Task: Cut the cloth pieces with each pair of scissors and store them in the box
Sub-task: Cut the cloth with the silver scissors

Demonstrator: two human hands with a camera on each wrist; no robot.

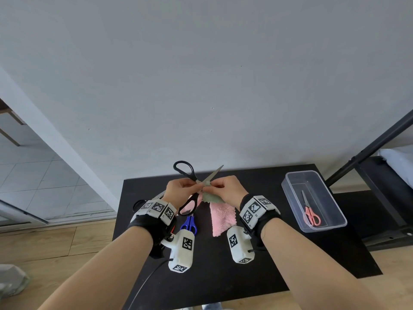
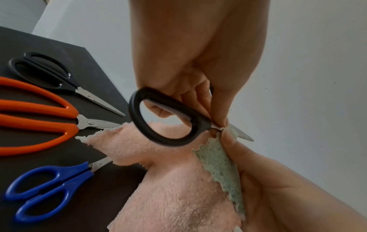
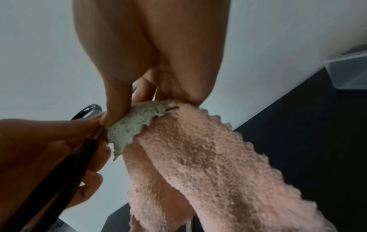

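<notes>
My left hand [image 1: 193,186] holds the large black scissors [image 1: 185,169] up above the black table [image 1: 279,253], its fingers pinching them near the pivot. The handles are spread, and one blade points up and to the right. My right hand [image 1: 215,186] pinches a small green cloth piece [image 1: 210,197] right at the pivot; in the left wrist view the green cloth [image 2: 220,166] hangs from those fingertips. A pink cloth [image 1: 222,217] lies on the table below my hands. The clear plastic box [image 1: 292,175] stands at the right with red scissors [image 1: 310,212] inside.
Blue scissors [image 2: 45,190], orange scissors [image 2: 39,116] and small black scissors [image 2: 49,73] lie side by side on the table's left part. A wall rises just behind the table. A black metal frame [image 1: 368,148] stands at the right.
</notes>
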